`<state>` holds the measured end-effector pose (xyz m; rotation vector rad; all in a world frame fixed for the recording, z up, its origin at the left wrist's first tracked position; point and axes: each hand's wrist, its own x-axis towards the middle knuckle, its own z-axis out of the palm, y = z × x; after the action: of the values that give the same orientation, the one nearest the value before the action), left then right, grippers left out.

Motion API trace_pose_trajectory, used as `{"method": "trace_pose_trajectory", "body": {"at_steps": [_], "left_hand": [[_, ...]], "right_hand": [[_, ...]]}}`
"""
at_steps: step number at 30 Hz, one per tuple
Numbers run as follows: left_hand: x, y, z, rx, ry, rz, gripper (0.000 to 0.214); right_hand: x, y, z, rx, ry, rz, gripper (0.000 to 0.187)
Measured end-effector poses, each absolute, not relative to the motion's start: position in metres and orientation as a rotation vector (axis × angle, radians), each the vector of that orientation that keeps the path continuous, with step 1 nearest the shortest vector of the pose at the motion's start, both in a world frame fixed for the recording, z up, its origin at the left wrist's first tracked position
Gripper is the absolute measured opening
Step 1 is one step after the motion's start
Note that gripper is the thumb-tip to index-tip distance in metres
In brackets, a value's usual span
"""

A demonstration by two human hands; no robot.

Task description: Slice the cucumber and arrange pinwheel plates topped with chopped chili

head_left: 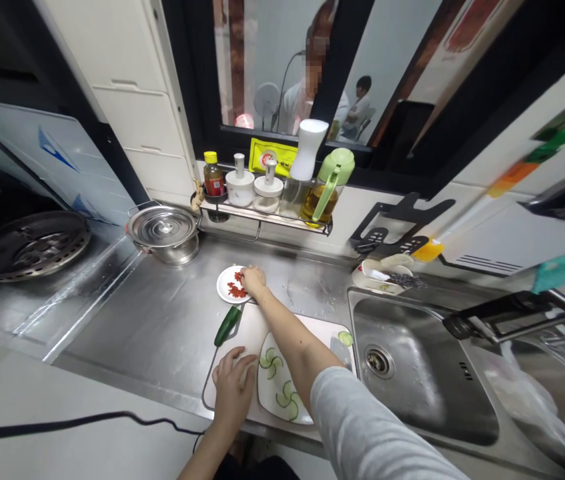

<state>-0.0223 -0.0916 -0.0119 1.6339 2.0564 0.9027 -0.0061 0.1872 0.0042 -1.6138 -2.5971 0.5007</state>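
Note:
My right hand [253, 280] reaches across to a small white plate [223, 287] that holds small red pieces [237, 291]. Its fingers are closed together at the plate's right side, among the pieces; what is between them is hidden. Over the left part of a light cutting board [213, 383], my left hand [235, 381] holds nothing, its fingers curved and apart. A cut length of cucumber [227, 326] lies by the board's upper left corner. On the white serving plate [268, 395], thin cucumber slices [288, 399] form pinwheel shapes. My right forearm covers part of that plate.
A knife blade [341, 351] and a few cucumber slices [345, 338] lie at the board's right end. Beyond is the sink [422, 373]. A lidded steel pot [165, 230] stands back left, near the stove [27, 247]. Seasoning jars [240, 188] and an oil bottle [329, 190] line a rack.

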Motion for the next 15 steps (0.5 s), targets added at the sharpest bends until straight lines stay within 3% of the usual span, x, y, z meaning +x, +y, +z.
{"method": "trace_pose_trajectory", "body": {"at_steps": [15], "left_hand": [[-0.036, -0.096, -0.019, 1.61, 2.089, 0.893, 0.028]], "right_hand": [[-0.016, 0.186, -0.002, -1.595, -2.266, 0.814, 0.017]]}}
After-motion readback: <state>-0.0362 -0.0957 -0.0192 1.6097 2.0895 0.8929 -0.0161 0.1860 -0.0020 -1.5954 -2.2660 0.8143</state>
